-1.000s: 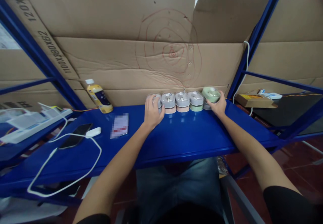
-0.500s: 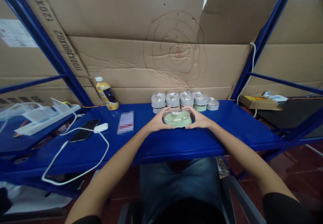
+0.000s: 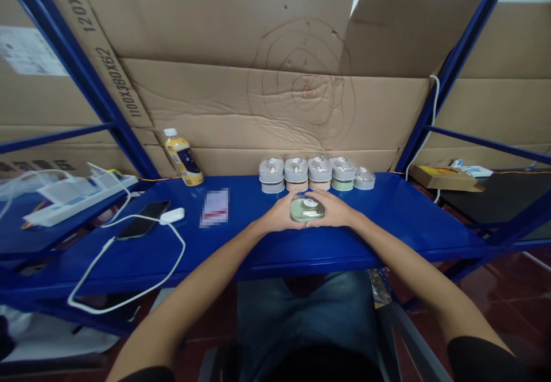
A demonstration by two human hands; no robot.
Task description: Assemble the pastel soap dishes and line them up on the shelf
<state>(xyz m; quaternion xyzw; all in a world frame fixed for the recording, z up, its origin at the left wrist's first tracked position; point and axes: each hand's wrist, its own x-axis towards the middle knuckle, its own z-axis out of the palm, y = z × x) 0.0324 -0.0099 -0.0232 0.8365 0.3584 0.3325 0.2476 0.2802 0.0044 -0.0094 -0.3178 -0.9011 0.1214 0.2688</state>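
A small green oval box (image 3: 306,212) with a clear lid and a round pale sticker on top is held level between my two hands, just over the blue table. My left hand (image 3: 282,212) is wrapped round its left end. Round its right end curls my right hand (image 3: 333,209), and the fingertips of both hands nearly meet in front and behind. Just beyond them, stacked lidded boxes (image 3: 319,169) stand in a row, grey on top with grey, pinkish or green ones beneath. A single grey box (image 3: 364,178) ends the row on the right.
On the blue table (image 3: 408,221), a yellow-labelled bottle (image 3: 184,158) stands at back left, with a blurred flat card (image 3: 215,207) before it. A phone (image 3: 144,221) and white cable (image 3: 183,250) lie further left. An open carton (image 3: 445,178) rests at right; cardboard (image 3: 206,95) lines the back.
My hands have drawn closer together round the green box and come slightly toward me. The box looks narrower, its sticker now shows, and the stacked boxes' lower parts are uncovered.
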